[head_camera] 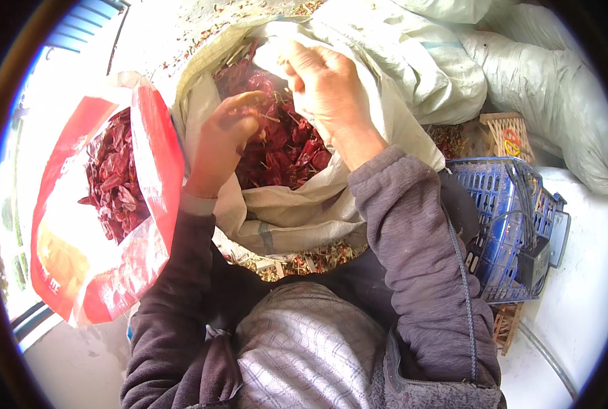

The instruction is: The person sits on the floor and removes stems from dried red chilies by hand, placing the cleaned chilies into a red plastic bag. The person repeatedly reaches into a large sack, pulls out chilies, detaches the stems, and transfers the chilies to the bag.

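A large white woven sack (304,204) lies rolled open in front of me, filled with dried red chili peppers (283,158). Over its left side is my left hand (227,138), fingers curled with a gap between them; whether a small piece is pinched there cannot be told. My right hand (324,82) is above the sack's far right part, fingers bent together near a white, overexposed patch; what lies between the fingertips is hidden. To my left, a red and white plastic bag (156,153) stands open with darker dried chilies (115,179) inside.
Full white sacks (534,82) are piled at the upper right. Below them, a blue plastic crate (503,225) holds cables and a dark box. Red and yellow handled scissors (512,142) lie by a woven basket (493,122). Stems and chili scraps (329,258) litter the floor.
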A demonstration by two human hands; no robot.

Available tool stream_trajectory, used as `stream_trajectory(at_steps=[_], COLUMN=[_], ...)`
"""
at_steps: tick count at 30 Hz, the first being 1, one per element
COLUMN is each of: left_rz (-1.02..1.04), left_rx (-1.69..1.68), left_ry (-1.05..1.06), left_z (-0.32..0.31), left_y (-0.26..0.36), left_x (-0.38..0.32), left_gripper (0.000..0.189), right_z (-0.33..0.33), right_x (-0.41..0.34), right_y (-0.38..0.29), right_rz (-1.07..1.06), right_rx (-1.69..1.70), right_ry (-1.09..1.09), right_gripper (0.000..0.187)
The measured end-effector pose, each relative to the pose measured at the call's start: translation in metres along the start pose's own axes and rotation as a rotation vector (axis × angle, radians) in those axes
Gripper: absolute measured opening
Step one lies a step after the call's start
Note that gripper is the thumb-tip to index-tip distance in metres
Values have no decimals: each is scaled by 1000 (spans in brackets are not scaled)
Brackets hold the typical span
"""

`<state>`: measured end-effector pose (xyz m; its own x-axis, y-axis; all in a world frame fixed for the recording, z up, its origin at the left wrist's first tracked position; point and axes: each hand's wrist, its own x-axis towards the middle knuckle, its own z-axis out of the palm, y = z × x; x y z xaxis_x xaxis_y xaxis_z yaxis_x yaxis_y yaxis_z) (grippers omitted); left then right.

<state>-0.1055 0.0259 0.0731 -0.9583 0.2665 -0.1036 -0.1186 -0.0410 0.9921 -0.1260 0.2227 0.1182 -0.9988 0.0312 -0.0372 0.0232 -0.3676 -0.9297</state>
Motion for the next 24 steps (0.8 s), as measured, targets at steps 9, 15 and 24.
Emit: stream_trajectory(at_steps=[9,15,24], left_rz=[-178,46,60], left_rx=[831,1330,1011], left_ry=[281,197,307], left_z=[-54,-76,-76], left_y=[-60,-113,-98], left_x=[33,37,30], left_gripper=[19,39,32], right_z=[-10,-15,-19], right_x=[-10,-10,-8], right_y=[9,5,12], right_rz=[99,166,288], right_rx=[-41,119,85], right_ry=[-151,-81,-60], right_gripper=[28,24,22])
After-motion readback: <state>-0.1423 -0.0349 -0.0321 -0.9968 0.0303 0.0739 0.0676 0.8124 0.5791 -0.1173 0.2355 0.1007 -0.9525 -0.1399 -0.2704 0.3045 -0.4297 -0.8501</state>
